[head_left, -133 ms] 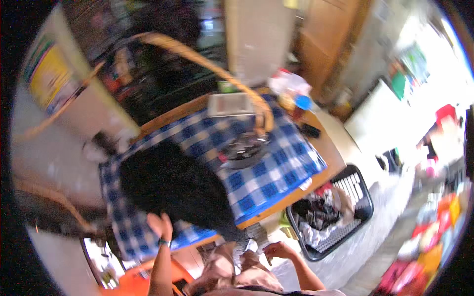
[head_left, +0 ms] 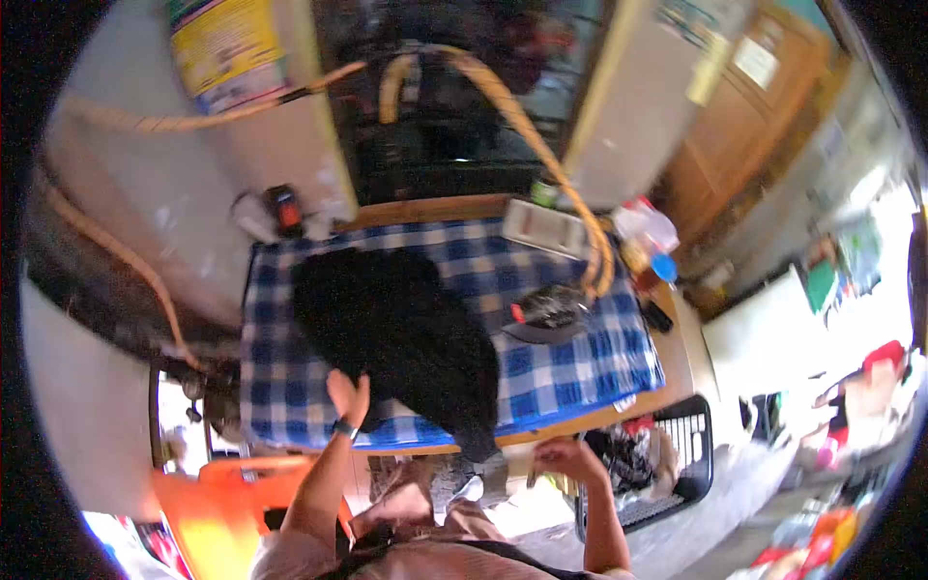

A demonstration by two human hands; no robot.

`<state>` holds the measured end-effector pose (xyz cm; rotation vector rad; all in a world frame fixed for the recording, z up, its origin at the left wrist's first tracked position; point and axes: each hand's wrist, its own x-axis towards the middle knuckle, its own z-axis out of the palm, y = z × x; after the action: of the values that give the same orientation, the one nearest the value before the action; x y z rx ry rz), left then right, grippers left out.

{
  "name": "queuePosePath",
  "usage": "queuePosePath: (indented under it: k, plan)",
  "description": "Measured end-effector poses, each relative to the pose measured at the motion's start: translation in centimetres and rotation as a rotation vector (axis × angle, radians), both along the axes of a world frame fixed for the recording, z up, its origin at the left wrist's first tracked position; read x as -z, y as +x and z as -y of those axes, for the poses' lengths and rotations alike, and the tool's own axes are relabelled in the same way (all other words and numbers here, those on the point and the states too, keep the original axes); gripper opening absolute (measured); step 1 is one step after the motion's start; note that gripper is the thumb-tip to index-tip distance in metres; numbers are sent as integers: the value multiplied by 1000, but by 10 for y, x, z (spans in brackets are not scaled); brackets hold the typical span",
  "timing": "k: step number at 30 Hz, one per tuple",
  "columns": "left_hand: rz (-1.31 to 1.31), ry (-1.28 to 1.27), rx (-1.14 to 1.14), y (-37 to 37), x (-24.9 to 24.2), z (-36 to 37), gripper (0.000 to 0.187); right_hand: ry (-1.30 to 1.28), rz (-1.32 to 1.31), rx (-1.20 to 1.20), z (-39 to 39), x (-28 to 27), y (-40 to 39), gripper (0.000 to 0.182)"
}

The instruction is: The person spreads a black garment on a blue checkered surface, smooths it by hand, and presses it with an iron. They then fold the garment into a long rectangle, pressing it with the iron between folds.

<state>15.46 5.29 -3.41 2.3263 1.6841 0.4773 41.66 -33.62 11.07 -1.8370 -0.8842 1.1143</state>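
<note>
A black garment (head_left: 401, 338) lies bunched across a blue-and-white checked cloth (head_left: 604, 372) on the table, part of it hanging over the front edge. At its near left side is my left hand (head_left: 348, 397), fingers spread, touching or just above the fabric. My right hand (head_left: 567, 459) hangs in front of the table near the laundry basket, fingers loosely bent and apart, with no object visible in it. On the cloth's right half sits a dark iron (head_left: 551, 314), and a yellow-orange wrapped cord (head_left: 507, 101) rises from it.
A black laundry basket (head_left: 709, 445) with clothes stands right of the table. Behind the iron lies a pale tray (head_left: 544, 229); a blue-lidded jar (head_left: 663, 268) is at the back right. An orange chair (head_left: 208, 498) stands at the near left.
The view has swung to the left and levelled, so the table appears straighter and farther right. My left hand remains by the black garment; my right hand stays off the table.
</note>
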Motion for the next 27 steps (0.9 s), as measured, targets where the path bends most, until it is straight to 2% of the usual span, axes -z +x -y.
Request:
queuePosePath:
  k: [1,2,3,4,5,6,7,9,10,12,13,15,17,19,21,23,25,27]
  plan:
    - [55,-78,-39,6,-12,-1,73,162,-202,75,-22,16,19,15]
    - [403,-234,17,5,-40,-13,72,212,-78,118,-65,0,33,11]
    - [482,160,37,-1,-29,-20,66,347,-128,79,-103,-15,36,13]
    - [582,97,45,-14,-39,-32,64,264,38,59,-144,-28,35,15]
    - [691,21,61,-21,-48,-38,62,421,-51,62,-187,-43,24,18]
    - [574,-272,-76,-32,-91,-42,58,464,-140,96,-233,-65,6,22]
    - [585,-273,-87,-42,-84,-56,58,486,-186,109,-275,-55,2,23]
    - [252,-46,-152,-64,-55,-85,51,511,-34,122,-365,-37,-11,20]
    - [126,122,-32,-74,-45,-97,52,434,-39,191,-411,-28,-17,19]
    - [92,51,-11,-84,-49,-103,55,549,-308,306,-490,-8,-35,18]
    - [54,-22,24,-86,-50,-106,59,509,-375,383,-528,0,-42,16]
    - [58,46,46,-89,-20,-114,64,659,-466,354,-592,32,-43,14]
    - [51,-61,30,-89,-24,-115,67,666,-410,362,-646,56,-38,13]
    - [40,-130,26,-89,-31,-115,67,658,-363,374,-686,61,-43,13]
    - [75,-185,36,-92,-35,-116,67,461,-316,460,-713,65,-44,11]
    - [119,-234,47,-96,-28,-119,66,522,-349,470,-739,87,-44,11]
    - [95,32,76,-96,-12,-113,65,496,-301,388,-758,95,-45,10]
    - [125,-56,88,-97,-12,-117,64,510,-293,394,-771,100,-51,11]
